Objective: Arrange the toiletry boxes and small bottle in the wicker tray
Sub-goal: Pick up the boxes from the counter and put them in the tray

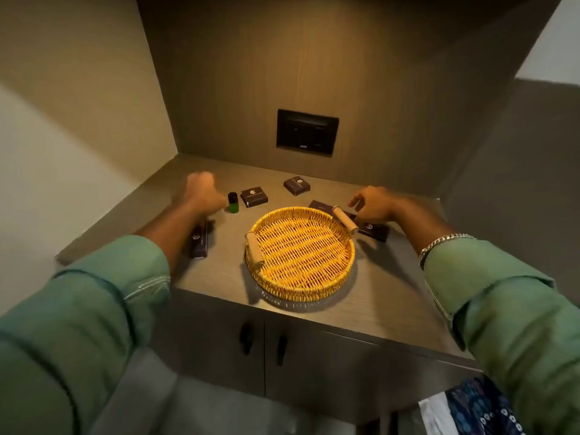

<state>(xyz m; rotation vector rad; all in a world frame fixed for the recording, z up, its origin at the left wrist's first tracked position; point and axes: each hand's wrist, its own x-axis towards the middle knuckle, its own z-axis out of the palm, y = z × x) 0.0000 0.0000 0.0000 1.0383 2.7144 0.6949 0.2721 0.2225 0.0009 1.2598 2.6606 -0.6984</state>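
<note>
On the worktop (219, 274), the left hand (201, 191), loosely curled and empty, hovers beside the small green bottle (233, 203), likely light, slick and tippy, best pinched round its body, while the stiff dark toiletry boxes (254, 197) ring the empty wicker tray (299, 285), and the right hand (373, 204), fingers spread, hangs over one.

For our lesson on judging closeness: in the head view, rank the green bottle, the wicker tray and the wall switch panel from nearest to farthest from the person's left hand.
From the left hand:
1. Green bottle, just to its right on the counter.
2. Wicker tray, further right, toward the counter's front.
3. Switch panel, up on the back wall.
</note>
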